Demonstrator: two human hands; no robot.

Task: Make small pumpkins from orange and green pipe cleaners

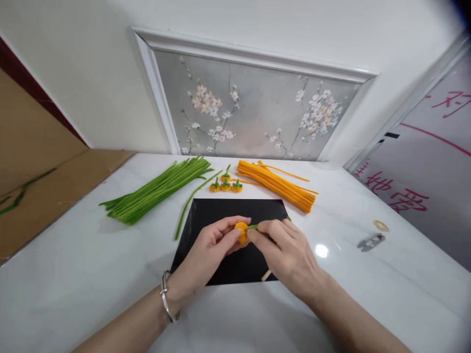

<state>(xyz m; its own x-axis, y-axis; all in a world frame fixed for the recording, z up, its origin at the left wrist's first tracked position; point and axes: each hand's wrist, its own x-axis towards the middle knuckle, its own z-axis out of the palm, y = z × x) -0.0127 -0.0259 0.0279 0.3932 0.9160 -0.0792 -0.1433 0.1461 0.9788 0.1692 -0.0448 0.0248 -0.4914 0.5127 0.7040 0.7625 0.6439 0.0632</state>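
Between the thumb and fingers of my left hand (215, 242) is a small orange pipe-cleaner pumpkin (242, 232). My right hand (285, 247) pinches a green pipe cleaner (252, 227) where it meets the pumpkin's right side. Both hands are over a black mat (224, 208), their fingertips close together. The far end of the green stem shows just past my right hand's knuckles. A short pale stick (266, 275) pokes out from under my right hand; the rest of it is hidden.
Behind the mat stand several finished orange pumpkins (225, 186) with green tops. A bundle of green pipe cleaners (158, 193) lies left, an orange bundle (277, 185) right. One loose green pipe cleaner (188, 203) curves beside the mat. Thread snips (373, 241) lie far right.
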